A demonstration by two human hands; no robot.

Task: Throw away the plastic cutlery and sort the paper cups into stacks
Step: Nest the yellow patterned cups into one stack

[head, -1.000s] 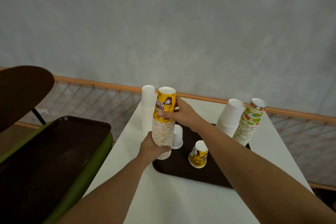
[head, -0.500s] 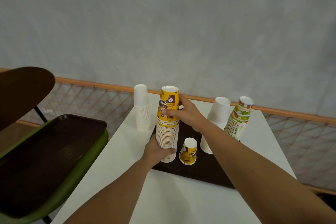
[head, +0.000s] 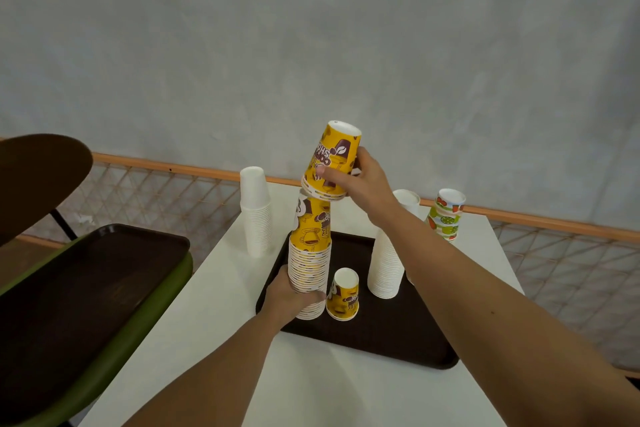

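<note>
Top cups lifted off the yellow stack

The right hand (head: 363, 180), a second ago pressed to the top of the yellow stack (head: 310, 253), now pinches a few nested yellow cups (head: 334, 159) raised and tilted just above it. The left hand (head: 291, 298) still wraps the stack's lower part on the brown tray (head: 398, 340). That looks like re-seating cups that nested badly (only a guess), so the sorting is not finished: one single yellow cup (head: 344, 295) stands upside down beside the stack. How many cups were lifted is hard to count. The right arm crosses the white stack (head: 386, 263) and hides the base of the patterned stack (head: 446, 215). No cutlery or bin is in view.
</note>
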